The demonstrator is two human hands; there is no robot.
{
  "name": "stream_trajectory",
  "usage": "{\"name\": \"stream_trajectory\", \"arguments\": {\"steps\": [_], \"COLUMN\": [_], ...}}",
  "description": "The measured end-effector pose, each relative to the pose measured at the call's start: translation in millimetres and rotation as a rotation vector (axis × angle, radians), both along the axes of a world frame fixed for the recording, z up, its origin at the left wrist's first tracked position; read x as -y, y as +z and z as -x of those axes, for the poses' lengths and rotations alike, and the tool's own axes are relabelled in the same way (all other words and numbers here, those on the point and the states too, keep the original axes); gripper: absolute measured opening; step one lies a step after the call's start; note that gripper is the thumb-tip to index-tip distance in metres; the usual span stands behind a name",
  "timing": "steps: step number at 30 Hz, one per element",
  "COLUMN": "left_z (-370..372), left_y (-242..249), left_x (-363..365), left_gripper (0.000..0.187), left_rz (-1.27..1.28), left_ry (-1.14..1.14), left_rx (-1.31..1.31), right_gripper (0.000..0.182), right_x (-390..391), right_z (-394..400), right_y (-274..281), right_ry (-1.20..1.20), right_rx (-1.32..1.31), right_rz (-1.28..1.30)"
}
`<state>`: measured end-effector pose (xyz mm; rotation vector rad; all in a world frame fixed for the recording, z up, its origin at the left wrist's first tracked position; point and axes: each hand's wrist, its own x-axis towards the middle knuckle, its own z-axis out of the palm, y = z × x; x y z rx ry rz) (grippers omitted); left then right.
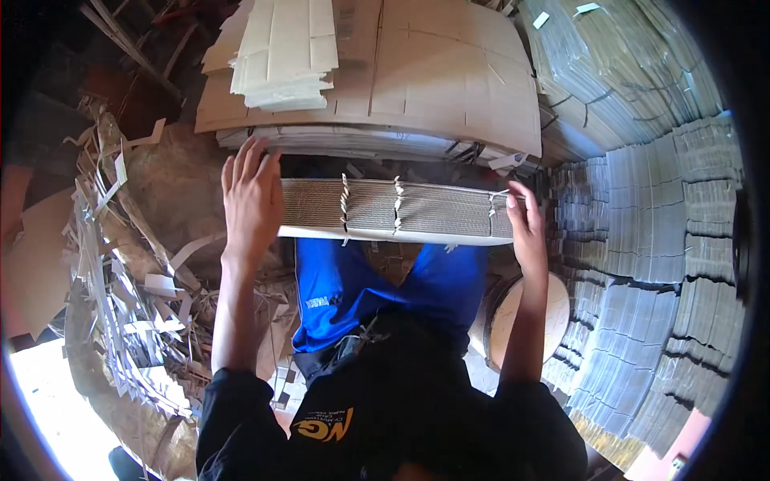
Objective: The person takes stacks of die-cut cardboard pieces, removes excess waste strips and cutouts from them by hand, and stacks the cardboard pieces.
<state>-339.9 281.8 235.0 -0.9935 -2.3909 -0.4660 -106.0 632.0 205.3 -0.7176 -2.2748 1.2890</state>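
Note:
A thick stack of flat cardboard sheets (445,210) is held on edge across my lap, its layered corrugated edges facing up. Ragged slots cut across it in several places. My left hand (253,196) presses against the stack's left end, fingers together and pointing away from me. At the opposite end, my right hand (525,218) grips the stack, with the fingers bent over its corner. Between them the two hands clasp the stack from both sides. The palm sides are hidden.
Ahead lies a pile of large cardboard sheets (441,76), with a smaller cardboard stack (285,52) on top. Tall bundled cardboard piles (642,208) line the right side. Cardboard scraps (148,321) heap up at the left. A round-topped drum (553,321) stands by my right arm.

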Motion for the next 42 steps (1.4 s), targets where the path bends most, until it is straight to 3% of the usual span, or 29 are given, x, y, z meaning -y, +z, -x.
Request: {"name": "stream_trajectory", "arguments": {"steps": [2, 5, 7, 10, 15, 19, 22, 23, 26, 30, 35, 38, 40, 42], "left_z": [-6.5, -23.6, -22.4, -38.5, -36.5, -32.2, -27.9, -28.1, -29.4, -31.8, -33.3, -33.2, -35.8, -35.7], "left_y": [-2.1, -29.0, -23.9, -24.0, -22.1, -25.5, -23.5, -22.6, -21.0, -20.2, -18.6, -20.8, -20.8, -29.9], "left_x": [-15.4, -32.7, -36.1, -30.1, -33.8, -35.7, -38.5, -41.0, -43.3, -42.4, -41.9, -40.9, -40.3, -33.7], "left_gripper": [0.021, 0.02, 0.02, 0.02, 0.019, 0.019, 0.018, 0.017, 0.016, 0.015, 0.015, 0.018, 0.017, 0.017], "left_rz": [-0.037, 0.064, 0.034, 0.016, 0.014, 0.012, 0.046, 0.071, 0.112, 0.085, 0.087, 0.041, 0.018, -0.072], "left_ry": [-0.047, -0.154, -0.172, -0.205, -0.193, -0.187, -0.178, -0.163, -0.119, -0.117, -0.121, -0.111, -0.114, -0.111], "left_rx": [-0.064, 0.209, 0.23, 0.352, 0.258, 0.218, 0.231, 0.241, 0.261, 0.253, 0.264, 0.251, 0.295, 0.241], "right_gripper": [0.04, 0.052, 0.058, 0.071, 0.08, 0.073, 0.055, 0.055, 0.041, 0.033, 0.019, 0.015, 0.012, 0.011], "right_x": [-6.1, -10.0, -23.3, -31.4, -4.9, -13.4, -18.3, -17.2, -14.7, -18.9, -17.2, -13.7, -19.7, -1.5], "right_z": [-5.4, -12.6, 1.4, -3.4, 2.5, 8.0, 3.9, 1.7, -2.5, 8.8, 21.3, 29.9, 35.2, 52.4], "right_y": [-5.8, -16.1, -15.6, -13.7, -4.1, -0.2, -1.0, 5.4, 34.2, 33.3, 23.5, 11.8, 11.1, 40.9], "right_ry": [0.042, 0.051, 0.041, -0.021, 0.153, -0.065, 0.338, 0.329, 0.424, 0.469, 0.489, 0.189, -0.065, -0.466], "right_rx": [0.084, 0.009, -0.067, -0.54, -0.292, -0.487, -0.118, -0.121, 0.092, 0.145, -0.036, -0.004, -0.149, -0.493], "right_rz": [-0.037, 0.001, -0.009, 0.348, 0.384, 0.218, 0.019, 0.016, -0.471, -0.285, -0.426, -0.257, -0.224, -0.197]}}
